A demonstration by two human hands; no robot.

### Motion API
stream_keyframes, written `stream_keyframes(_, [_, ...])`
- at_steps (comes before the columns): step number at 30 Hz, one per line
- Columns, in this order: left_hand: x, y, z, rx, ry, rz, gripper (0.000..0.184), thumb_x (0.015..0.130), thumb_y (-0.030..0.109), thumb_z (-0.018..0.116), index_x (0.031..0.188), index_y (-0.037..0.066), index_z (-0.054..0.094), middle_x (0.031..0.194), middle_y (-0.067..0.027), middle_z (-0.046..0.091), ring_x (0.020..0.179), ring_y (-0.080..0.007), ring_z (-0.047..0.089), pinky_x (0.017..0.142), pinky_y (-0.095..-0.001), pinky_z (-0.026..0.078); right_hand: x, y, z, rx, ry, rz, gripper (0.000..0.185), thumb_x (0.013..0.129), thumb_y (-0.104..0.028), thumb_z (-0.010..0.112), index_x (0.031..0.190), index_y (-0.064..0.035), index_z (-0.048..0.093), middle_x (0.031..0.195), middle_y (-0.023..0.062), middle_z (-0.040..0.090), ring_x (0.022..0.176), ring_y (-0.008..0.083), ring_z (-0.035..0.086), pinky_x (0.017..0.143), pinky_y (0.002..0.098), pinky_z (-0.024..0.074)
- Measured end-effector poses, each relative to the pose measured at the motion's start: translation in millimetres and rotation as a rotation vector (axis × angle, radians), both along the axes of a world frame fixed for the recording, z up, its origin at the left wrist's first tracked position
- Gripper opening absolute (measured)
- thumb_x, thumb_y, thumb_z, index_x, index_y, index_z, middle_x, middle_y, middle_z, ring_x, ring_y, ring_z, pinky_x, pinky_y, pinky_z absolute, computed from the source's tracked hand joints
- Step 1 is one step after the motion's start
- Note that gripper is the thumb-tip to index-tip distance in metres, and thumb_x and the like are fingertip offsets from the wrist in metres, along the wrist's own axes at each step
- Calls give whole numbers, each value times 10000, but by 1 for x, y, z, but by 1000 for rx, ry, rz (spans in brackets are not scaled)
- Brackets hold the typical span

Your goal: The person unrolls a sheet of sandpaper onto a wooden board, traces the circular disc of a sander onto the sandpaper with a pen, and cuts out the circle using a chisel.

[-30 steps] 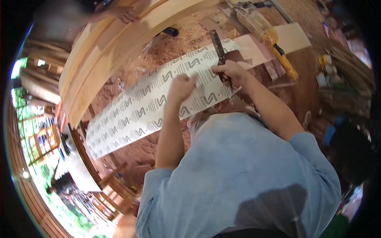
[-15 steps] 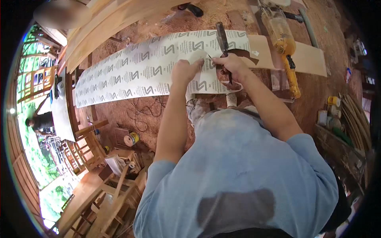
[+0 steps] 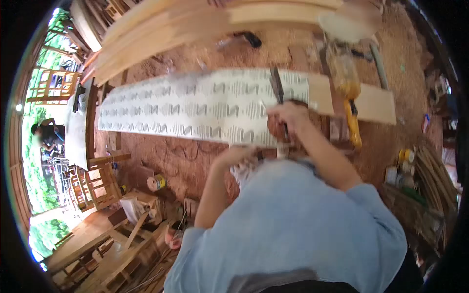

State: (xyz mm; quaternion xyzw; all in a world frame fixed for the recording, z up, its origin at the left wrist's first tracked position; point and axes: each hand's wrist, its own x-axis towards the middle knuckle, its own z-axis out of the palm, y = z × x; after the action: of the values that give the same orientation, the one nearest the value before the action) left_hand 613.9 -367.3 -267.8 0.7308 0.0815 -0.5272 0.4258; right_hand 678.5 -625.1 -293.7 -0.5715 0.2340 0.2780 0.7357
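A long white sheet printed with rows of grey logos lies across the middle of the head view. My right hand is at its right end, fingers closed around a long dark-handled tool pointing away from me; the tool's exact kind is unclear. Something white and thin shows at the fingertips. Beneath that hand is a round reddish-brown area, blurred. My left hand is by the sheet's near edge, close to my lap, its fingers smeared by motion; whether it touches the sheet cannot be made out.
Right of the sheet lie a tan board and a yellow power tool. Wide planks stretch across the far side. Wooden frames stand lower left. Farther left, another person is by a table.
My left hand has let go of the sheet and drawn back toward my lap. My right hand still grips the dark tool. The camera view has shifted, so the sheet appears lower.
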Motion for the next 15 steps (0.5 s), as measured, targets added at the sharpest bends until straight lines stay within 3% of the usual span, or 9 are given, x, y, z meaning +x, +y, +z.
stream_keyframes(1, [-10, 14, -54, -70, 3, 75, 617, 974, 521, 584, 1335, 21, 588, 1129, -167, 710, 879, -276, 693, 747, -436, 560, 0, 1, -14, 19, -34, -15, 155, 792, -137, 768, 805, 4, 706, 704, 48, 636, 558, 154, 540, 519, 337, 425])
stream_keyframes(2, [-24, 15, -82, -201, -23, 357, 637, 954, 495, 628, 1393, 49, 508, 1219, -174, 664, 959, -310, 688, 778, -454, 580, -4, 3, 4, 30, -63, -14, 132, 792, -97, 767, 843, 12, 711, 742, 56, 656, 588, 164, 571, 524, 345, 445])
stream_keyframes(5, [-38, -19, -101, -918, 133, 1220, 554, 974, 256, 659, 1428, 84, 392, 1314, -148, 600, 1116, -344, 650, 878, -521, 582, 2, 8, 3, -58, -140, -10, 125, 794, -48, 754, 891, 22, 717, 791, 72, 688, 619, 178, 616, 534, 338, 474])
stream_keyframes(7, [-25, -33, -82, -1056, 160, 1198, 410, 1008, 165, 587, 1384, 76, 450, 1310, -125, 597, 1145, -324, 625, 963, -529, 541, 20, 10, -13, -123, -191, 7, 121, 800, -52, 750, 894, 18, 722, 795, 75, 688, 617, 181, 614, 528, 331, 466])
stream_keyframes(9, [-9, -49, -68, -804, -40, 1296, 462, 992, 287, 611, 1387, 82, 488, 1330, -107, 605, 1196, -284, 598, 1003, -504, 507, 25, 8, -18, -193, -223, 28, 116, 807, -56, 747, 898, 14, 726, 799, 78, 687, 615, 185, 611, 521, 323, 459])
stream_keyframes(11, [4, -34, -115, -811, -78, 1293, 420, 990, 263, 607, 1362, 93, 510, 1287, -94, 632, 1150, -269, 625, 988, -498, 519, 38, 3, -16, -245, -262, 129, 128, 809, -64, 752, 881, 33, 712, 793, 82, 685, 586, 190, 604, 455, 329, 446])
stream_keyframes(12, [10, -25, -113, -779, -295, 1173, 408, 985, 235, 610, 1357, 95, 517, 1265, -93, 641, 1131, -271, 634, 974, -490, 527, 41, 3, -12, -271, -279, 146, 123, 821, -67, 743, 866, 41, 707, 763, 85, 679, 542, 188, 591, 413, 344, 431])
stream_keyframes(14, [24, -11, -83, -877, -130, 1506, 285, 982, 137, 591, 1263, 87, 595, 1225, -57, 666, 1094, -210, 643, 926, -418, 548, 43, 2, -4, -312, -266, 171, 134, 800, -79, 763, 831, 37, 704, 722, 80, 663, 527, 185, 591, 432, 350, 441])
stream_keyframes(15, [35, 12, -101, -885, -138, 1488, 312, 972, 176, 612, 1270, 85, 589, 1164, -48, 692, 1036, -238, 677, 875, -444, 571, 42, 2, -1, -344, -232, 186, 150, 778, -91, 783, 796, 34, 701, 682, 74, 648, 511, 181, 591, 452, 356, 452])
